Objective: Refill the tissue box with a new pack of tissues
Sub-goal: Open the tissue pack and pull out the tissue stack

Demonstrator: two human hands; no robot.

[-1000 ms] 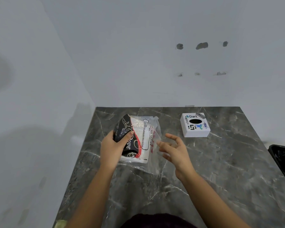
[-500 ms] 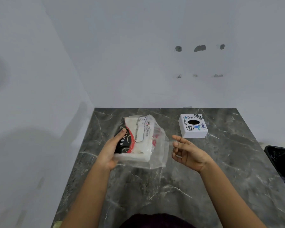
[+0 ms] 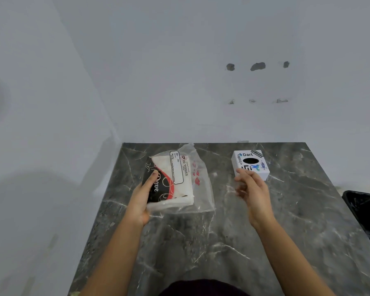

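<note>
Dark grey white-veined marble table, black-red-white swirled tissue pack, white stickered tissue box

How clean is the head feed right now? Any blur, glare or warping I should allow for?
Head view: the right hand is motion-smeared at the fingertips in front of the tissue box; the left hand and tissue pack are sharp. Light is soft and even, with faint sheen on the pack's plastic. Wide-angle warping splays the marble table edges.
</note>
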